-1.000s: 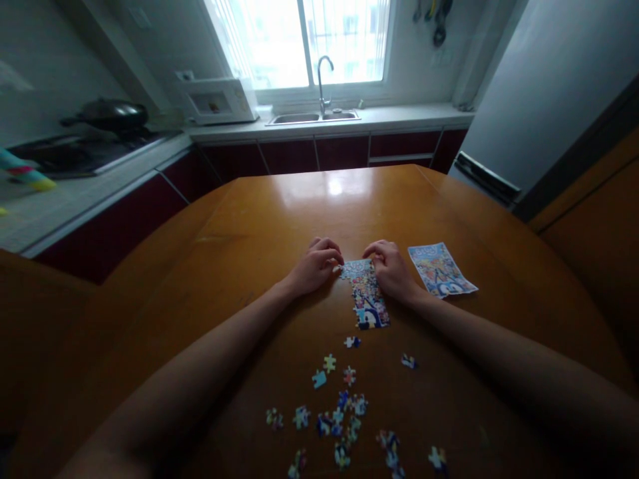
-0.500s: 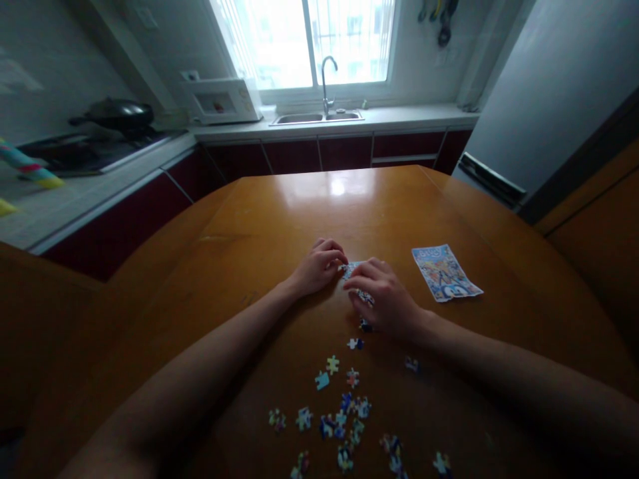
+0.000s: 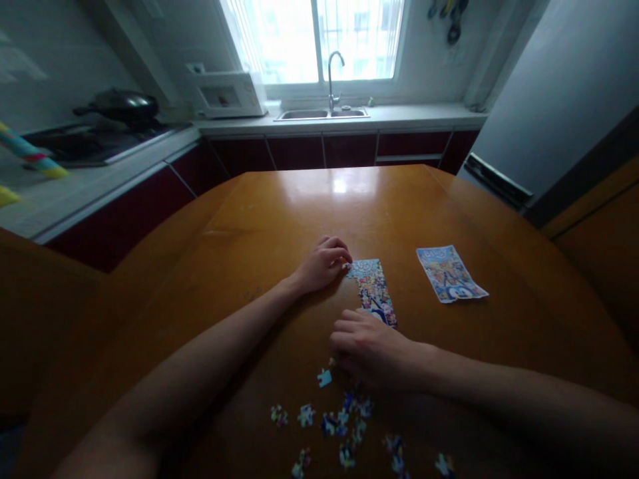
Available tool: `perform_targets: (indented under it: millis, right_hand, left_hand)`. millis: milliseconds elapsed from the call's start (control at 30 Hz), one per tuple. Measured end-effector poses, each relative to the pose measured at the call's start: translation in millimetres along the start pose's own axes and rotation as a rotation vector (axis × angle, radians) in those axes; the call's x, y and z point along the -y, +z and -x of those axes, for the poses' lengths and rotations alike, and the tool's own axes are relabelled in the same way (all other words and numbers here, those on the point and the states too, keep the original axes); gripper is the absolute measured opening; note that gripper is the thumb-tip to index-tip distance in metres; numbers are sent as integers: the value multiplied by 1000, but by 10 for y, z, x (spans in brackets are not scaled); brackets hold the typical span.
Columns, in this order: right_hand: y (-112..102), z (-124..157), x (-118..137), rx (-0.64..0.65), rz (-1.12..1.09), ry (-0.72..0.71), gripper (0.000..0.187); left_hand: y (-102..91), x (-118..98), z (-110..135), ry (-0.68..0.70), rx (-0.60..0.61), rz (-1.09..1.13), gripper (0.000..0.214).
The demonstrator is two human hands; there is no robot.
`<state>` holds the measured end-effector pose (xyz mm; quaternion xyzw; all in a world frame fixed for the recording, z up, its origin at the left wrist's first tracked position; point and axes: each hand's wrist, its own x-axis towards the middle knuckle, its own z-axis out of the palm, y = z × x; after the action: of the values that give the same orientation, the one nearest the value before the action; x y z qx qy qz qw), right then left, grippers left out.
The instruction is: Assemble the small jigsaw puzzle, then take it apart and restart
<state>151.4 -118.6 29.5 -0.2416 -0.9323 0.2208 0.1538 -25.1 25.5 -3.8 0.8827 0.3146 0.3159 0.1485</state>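
A partly assembled jigsaw puzzle (image 3: 378,289) lies on the wooden table, its left side stepped and its lower end partly covered. At its upper left corner, my left hand (image 3: 325,264) has bent fingers closed on the edge. My right hand (image 3: 369,346) is below the puzzle, palm down, with its fingers curled toward the tabletop; whatever they grip is hidden. Just beside those fingers lies a light blue puzzle piece (image 3: 324,378). Several loose pieces (image 3: 329,424) are scattered nearer to me, some overlapping.
A creased picture sheet (image 3: 452,274) lies to the right on the table (image 3: 259,219). Beyond the table are a counter with a sink (image 3: 304,115), a faucet (image 3: 332,80) and a microwave (image 3: 227,95). A pan (image 3: 122,105) sits on the stove at left; a fridge (image 3: 539,100) stands at right.
My right hand has moved from over the puzzle down toward the loose pieces, uncovering most of the puzzle. My left hand stays at the puzzle's corner. The view has shifted slightly.
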Motion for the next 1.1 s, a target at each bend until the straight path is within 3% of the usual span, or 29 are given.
perform_targets:
  millis: [67, 167, 267, 367, 533, 800, 1100]
  right_hand:
    - [-42, -27, -73, -95, -165, 24, 7]
    - [-132, -79, -325, -346, -328, 145, 10]
    - [-227, -117, -652, -589, -357, 329, 9]
    - [-287, -122, -870, -706, -378, 437, 4]
    - [-302, -114, -908, -731, -412, 433, 7]
    - [-249, -121, -941, -732, -408, 427, 11]
    - [-214, -75, -1040, -751, -165, 493, 17]
  left_hand:
    - [-2, 8, 0, 5, -4, 5, 23]
    - [-25, 0, 1, 27, -39, 23, 22]
    - [-66, -53, 5, 82, -60, 60, 15]
    - [-98, -127, 3, 167, -65, 62, 9]
    - [-86, -174, -8, 278, -77, -11, 13]
    - [-85, -191, -8, 318, -62, -45, 5]
    - [-178, -177, 29, 284, 125, 94, 8]
